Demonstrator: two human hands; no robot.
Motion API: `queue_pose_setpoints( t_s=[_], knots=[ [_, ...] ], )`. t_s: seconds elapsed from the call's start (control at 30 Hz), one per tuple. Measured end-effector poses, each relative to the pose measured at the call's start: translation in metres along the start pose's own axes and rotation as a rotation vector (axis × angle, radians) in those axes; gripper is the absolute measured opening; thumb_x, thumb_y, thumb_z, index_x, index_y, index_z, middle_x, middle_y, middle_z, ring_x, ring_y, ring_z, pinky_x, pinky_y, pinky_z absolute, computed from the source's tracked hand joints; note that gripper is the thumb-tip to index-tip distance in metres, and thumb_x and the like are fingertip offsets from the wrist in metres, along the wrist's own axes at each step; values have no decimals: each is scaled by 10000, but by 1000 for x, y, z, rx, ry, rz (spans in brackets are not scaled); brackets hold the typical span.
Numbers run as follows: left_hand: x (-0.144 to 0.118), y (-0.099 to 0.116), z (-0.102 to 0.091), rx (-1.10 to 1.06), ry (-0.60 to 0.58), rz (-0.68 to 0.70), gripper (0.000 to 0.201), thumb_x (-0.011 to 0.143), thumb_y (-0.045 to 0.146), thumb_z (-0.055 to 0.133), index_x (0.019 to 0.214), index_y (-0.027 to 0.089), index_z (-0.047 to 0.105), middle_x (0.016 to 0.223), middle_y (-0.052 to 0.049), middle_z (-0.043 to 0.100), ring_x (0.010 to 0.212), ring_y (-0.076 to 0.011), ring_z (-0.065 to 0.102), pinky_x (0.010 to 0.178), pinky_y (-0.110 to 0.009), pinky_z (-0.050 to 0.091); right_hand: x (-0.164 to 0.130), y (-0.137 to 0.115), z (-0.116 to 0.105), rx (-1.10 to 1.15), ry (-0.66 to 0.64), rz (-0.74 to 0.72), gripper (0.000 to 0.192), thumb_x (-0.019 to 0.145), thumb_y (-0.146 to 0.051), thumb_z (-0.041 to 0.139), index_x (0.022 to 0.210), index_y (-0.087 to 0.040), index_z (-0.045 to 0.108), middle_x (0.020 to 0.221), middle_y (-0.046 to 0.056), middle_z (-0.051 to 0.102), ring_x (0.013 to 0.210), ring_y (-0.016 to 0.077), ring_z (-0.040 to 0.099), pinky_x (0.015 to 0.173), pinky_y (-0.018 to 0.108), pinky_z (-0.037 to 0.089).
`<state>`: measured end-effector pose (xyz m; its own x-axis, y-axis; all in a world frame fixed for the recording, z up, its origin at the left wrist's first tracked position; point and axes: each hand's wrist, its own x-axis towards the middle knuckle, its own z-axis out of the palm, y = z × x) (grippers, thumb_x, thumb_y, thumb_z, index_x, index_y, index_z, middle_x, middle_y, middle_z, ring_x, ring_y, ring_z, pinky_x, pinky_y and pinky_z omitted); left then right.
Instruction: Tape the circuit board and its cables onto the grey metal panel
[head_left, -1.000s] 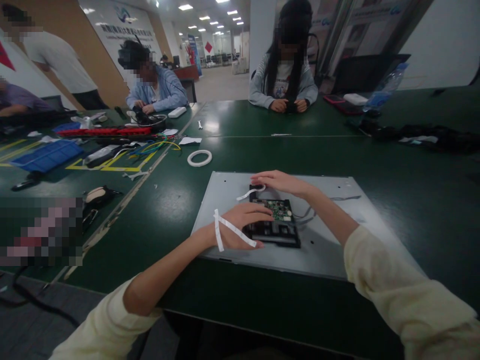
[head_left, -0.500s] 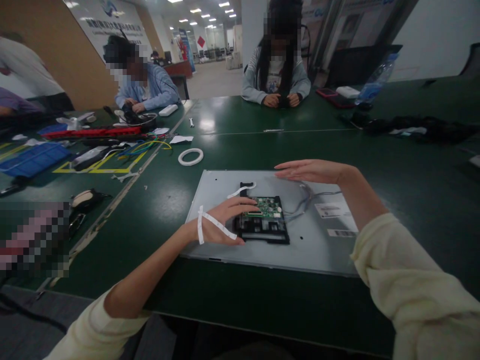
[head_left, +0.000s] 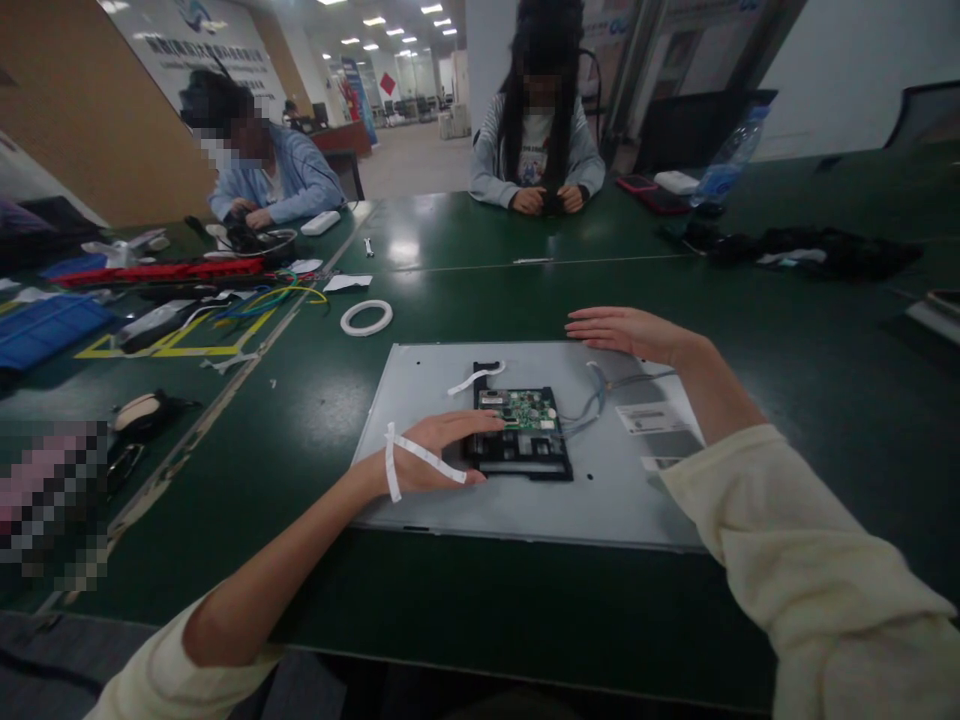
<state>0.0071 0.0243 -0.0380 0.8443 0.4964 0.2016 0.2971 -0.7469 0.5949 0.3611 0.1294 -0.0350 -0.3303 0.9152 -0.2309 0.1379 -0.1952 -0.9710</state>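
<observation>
A flat grey metal panel [head_left: 450,510] lies on the table in front of me. At its middle sits a black bracket [head_left: 525,468] carrying a green circuit board [head_left: 529,408], from which grey cables [head_left: 598,395] run to the right. My left hand [head_left: 431,448], fingers stretched out, rests at the left side of the bracket, fingertips over the board. Strips of white tape [head_left: 391,462] cross the back of that hand. Over the panel's far edge is my right hand [head_left: 630,332], flat with fingers extended, holding nothing. Another white tape strip [head_left: 476,378] sticks near the bracket's top.
Beyond the panel lies a white tape roll [head_left: 366,318]. To the left are a blue tray [head_left: 52,328], coloured wires [head_left: 281,295] and a small wrench [head_left: 229,362]. Two people sit across the table; a water bottle [head_left: 731,160] stands at the far right.
My right hand has shifted slightly toward the panel's far edge. My left hand stays by the bracket with its fingers drawn a little closer together. The whole view has moved slightly.
</observation>
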Motion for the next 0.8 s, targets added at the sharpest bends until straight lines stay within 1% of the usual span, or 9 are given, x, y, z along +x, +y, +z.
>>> queue_pose_setpoints(
  t_s=[0.13,0.23,0.33,0.43,0.53,0.63,0.73,0.8],
  knots=[
    [1,-1,2,-9,12,26,542,766,364,592,1256,198,430,1282,-106,498,1211,-217,438,1001,-424,379,1,1,1,-18,0,17,275,791,-232,555,1063,-205,585,1199,60,570,1131,182,511,1033,349,359],
    [1,0,3,2,32,45,526,769,359,589,1246,195,439,1273,-102,503,1217,-215,427,1013,-418,366,2,-3,6,-76,16,29,312,760,-242,596,1069,-203,588,1194,61,572,1133,180,509,1024,331,371],
    [2,3,1,38,64,50,590,742,396,609,1265,208,413,1311,-102,451,1239,-237,386,1025,-444,339,0,-11,12,-231,25,22,366,757,-289,594,1112,-205,576,1194,65,572,1128,195,510,1003,362,389],
    [3,6,-2,118,141,-14,744,673,487,649,1301,211,360,1363,-120,362,1257,-280,331,1028,-479,312,-10,-18,20,-479,29,-80,383,778,-325,543,1142,-212,572,1205,50,565,1122,212,512,1001,403,377],
    [3,5,-3,207,216,-70,845,632,555,656,1322,202,318,1382,-129,326,1278,-309,275,1044,-508,261,-31,-20,31,-728,119,-208,381,804,-319,482,1162,-218,565,1202,30,568,1124,213,507,1014,407,353],
    [1,3,-3,243,202,-92,904,628,581,645,1347,184,268,1405,-131,299,1319,-315,191,1068,-502,214,-57,-13,43,-853,252,-279,408,844,-356,416,1219,-230,516,1240,22,540,1169,224,466,1013,412,346],
    [1,2,-2,235,153,-130,946,628,593,637,1371,188,213,1420,-130,283,1336,-325,149,1069,-520,186,-78,3,49,-899,386,-250,466,879,-404,337,1309,-243,409,1280,47,503,1174,257,458,1000,471,335],
    [0,2,-2,222,120,-168,965,630,593,634,1384,203,175,1422,-130,285,1334,-339,155,1061,-552,161,-86,14,49,-907,422,-217,509,884,-446,309,1357,-259,327,1311,62,471,1197,281,431,1002,530,294]
  ],
)
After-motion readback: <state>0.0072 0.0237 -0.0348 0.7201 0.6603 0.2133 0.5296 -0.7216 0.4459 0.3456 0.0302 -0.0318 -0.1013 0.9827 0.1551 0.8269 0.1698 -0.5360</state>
